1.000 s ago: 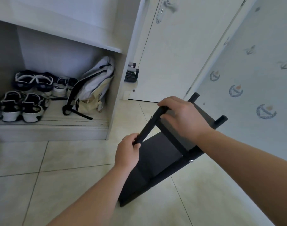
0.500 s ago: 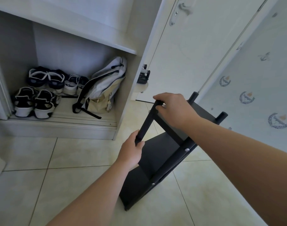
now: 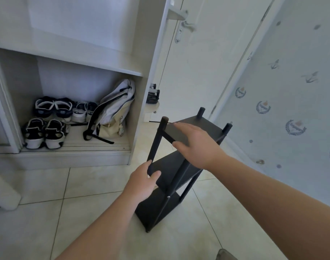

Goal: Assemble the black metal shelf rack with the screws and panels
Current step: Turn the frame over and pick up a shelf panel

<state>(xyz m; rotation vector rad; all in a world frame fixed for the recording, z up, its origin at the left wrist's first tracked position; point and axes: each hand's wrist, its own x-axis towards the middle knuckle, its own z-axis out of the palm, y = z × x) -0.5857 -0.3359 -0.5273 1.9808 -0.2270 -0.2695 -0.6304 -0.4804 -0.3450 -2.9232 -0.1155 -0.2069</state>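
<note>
We see the white cabinet [image 3: 143,44] on the left, the closed door [image 3: 207,72] in the middle and the patterned wall [image 3: 295,53] on the right. More of each shows than half a second ago, the door handle [image 3: 186,25] now well inside the view. On the tiled floor [image 3: 76,184] between cabinet and wall is the black shelf rack [image 3: 152,209]. It leaned steeply toward us before and now stands much nearer upright, though its top tips a little toward the wall. Its lower near corner touches the tile, and we cannot tell whether every foot is down. In the cabinet's bottom compartment the pale backpack [image 3: 113,113] leans against the right side wall, with the pairs of shoes [image 3: 46,132] in rows to its left, all unmoved. Our right hand [image 3: 196,145] has changed most: it was curled over the upper end of the frame, and now it lies flat on the top panel [image 3: 207,122], fingers straight and spread, thumb along the panel's near edge. Our left hand [image 3: 141,182] keeps its hold lower down, fingers and thumb wrapped round the front left post [image 3: 157,141] just above the middle panel. A small silver screw [image 3: 168,197] shows on the near right post, low down.
</note>
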